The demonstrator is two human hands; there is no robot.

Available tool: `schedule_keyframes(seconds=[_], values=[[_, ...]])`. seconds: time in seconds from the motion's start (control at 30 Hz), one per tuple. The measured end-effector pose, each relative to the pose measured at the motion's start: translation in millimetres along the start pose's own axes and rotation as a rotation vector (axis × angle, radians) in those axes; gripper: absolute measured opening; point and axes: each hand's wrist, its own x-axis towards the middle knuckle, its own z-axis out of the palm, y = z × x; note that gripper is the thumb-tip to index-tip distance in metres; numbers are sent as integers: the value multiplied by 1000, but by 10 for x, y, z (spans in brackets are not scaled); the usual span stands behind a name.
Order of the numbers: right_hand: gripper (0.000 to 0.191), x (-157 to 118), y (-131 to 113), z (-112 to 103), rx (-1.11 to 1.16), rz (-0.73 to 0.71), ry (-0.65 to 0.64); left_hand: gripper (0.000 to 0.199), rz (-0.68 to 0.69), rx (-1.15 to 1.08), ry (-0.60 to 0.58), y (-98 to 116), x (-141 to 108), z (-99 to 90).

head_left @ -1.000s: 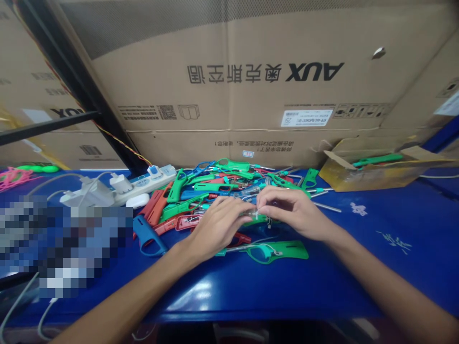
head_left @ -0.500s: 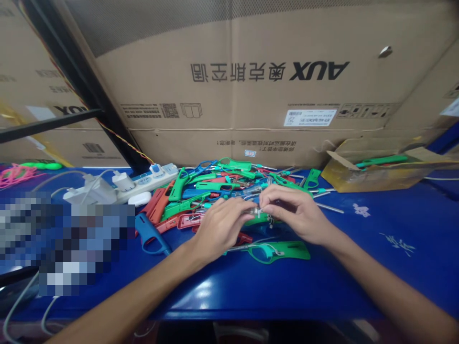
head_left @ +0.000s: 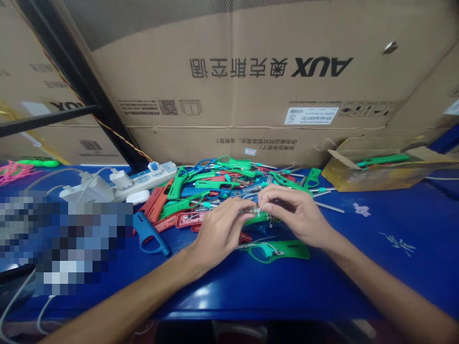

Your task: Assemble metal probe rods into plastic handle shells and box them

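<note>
My left hand (head_left: pixel 224 227) is closed, thumb and fingers pinching a small clear piece (head_left: pixel 250 209) with a whitish end. From the other side, my right hand (head_left: pixel 296 212) pinches at that whitish end; its fingertips hide part of it. Just below and in front of the hands lies a green lighter half-shell (head_left: pixel 296 249) with a teal part and a thin wire in it. Behind and to the left spreads a heap of lighter parts: green handles (head_left: pixel 214 184), a red half-shell (head_left: pixel 190 219) and metal tubes (head_left: pixel 330 207). A blue lighter handle (head_left: pixel 148 234) lies at the heap's left edge.
A white power strip (head_left: pixel 143 180) with plugs and cables stands at the left, a white rounded case (head_left: pixel 138 197) beside it. An open cardboard box (head_left: pixel 373 177) holding green parts sits at the right. Large cardboard (head_left: pixel 251 100) walls the back of the blue table (head_left: pixel 222 291).
The left hand's thumb and fingers have shifted slightly, showing more of the clear piece. The right hand keeps its pinch nearly in place. The camera view has moved a little.
</note>
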Motion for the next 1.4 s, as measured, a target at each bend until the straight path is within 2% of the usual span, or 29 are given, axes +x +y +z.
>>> schedule_keyframes(seconds=[0.43, 0.77, 0.97, 1.4], values=[[12, -25, -27, 31, 48, 12, 15, 19, -46, -52, 18, 37, -35, 50], [15, -26, -48, -22, 41, 60, -35, 18, 48, 97, 27, 49, -32, 34], [12, -21, -39, 6, 51, 55, 18, 18, 116, 201, 34, 14, 25, -18], [12, -63, 6, 93, 134, 85, 30, 18, 50, 39, 46, 8, -4, 29]])
